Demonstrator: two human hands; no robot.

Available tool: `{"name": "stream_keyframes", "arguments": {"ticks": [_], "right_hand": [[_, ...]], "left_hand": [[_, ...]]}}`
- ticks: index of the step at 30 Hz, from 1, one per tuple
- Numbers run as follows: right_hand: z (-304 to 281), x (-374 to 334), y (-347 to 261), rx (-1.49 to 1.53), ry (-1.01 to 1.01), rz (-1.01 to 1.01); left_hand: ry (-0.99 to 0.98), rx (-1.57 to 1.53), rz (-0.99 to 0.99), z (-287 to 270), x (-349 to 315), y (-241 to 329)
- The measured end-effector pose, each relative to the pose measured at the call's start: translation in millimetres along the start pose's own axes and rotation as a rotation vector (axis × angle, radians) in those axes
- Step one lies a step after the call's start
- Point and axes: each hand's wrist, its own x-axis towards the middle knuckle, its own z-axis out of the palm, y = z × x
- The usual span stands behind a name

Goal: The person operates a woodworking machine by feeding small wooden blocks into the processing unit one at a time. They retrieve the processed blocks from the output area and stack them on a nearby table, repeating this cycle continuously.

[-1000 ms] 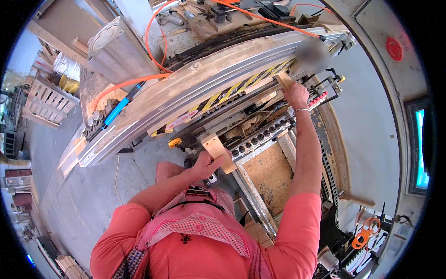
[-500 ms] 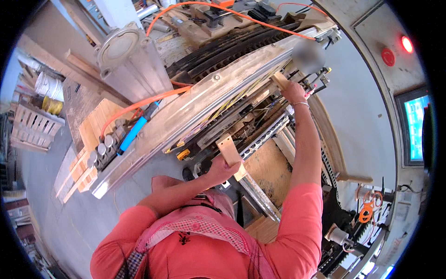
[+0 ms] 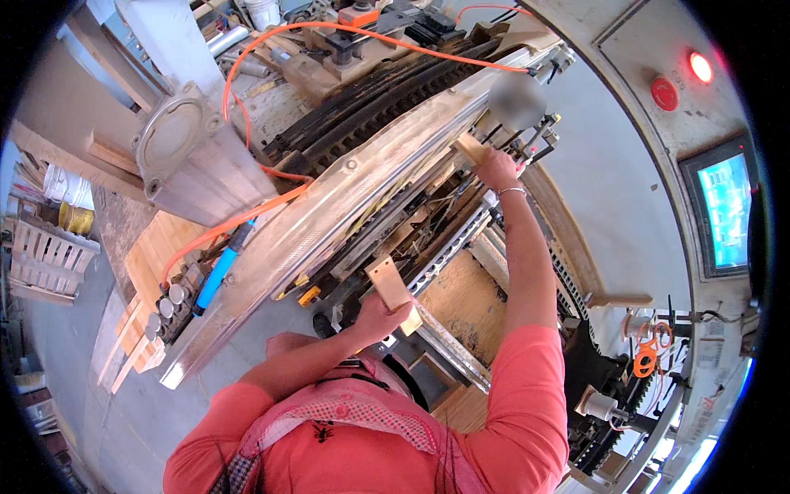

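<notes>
My left hand [image 3: 383,319] is closed around a short, flat wooden board [image 3: 387,280] with small holes at its far end, held in front of my body beside the machine frame. Farther off to the right, my right hand [image 3: 498,170] grips the near end of another small wooden piece [image 3: 469,148] by the long machine rail. Its fingers partly hide that piece. Between the hands runs a slotted metal strip [image 3: 451,249] of the machine. I cannot tell whether the right-hand piece touches the machine.
A long metal beam [image 3: 284,226] crosses diagonally, with a large cylinder [image 3: 193,156] and an orange hose [image 3: 226,90] on it. A wooden panel [image 3: 461,292] lies inside the frame. A lit screen [image 3: 722,212] and a red button [image 3: 664,94] sit at right.
The whole view has shifted and turned slightly, moving the beam left and down in the picture. Both hands keep their hold on the wooden pieces, with little visible movement relative to the machine.
</notes>
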Motion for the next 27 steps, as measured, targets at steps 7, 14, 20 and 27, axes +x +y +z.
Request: {"name": "stream_keyframes", "arguments": {"ticks": [7,14,20,27], "right_hand": [[9,1,7,0.053,0.090,-0.097],[3,-5,3,0.033,0.121,-0.104],[8,0,6,0.050,0.136,-0.085],[3,1,4,0.055,0.036,-0.079]], "left_hand": [[-0.040,-0.017,-0.015,-1,1,1],[-0.016,-0.042,-0.029,2,-1,14],[-0.018,-0.025,-0.030,3,-1,9],[-0.014,-0.020,-0.018,3,-1,10]]}}
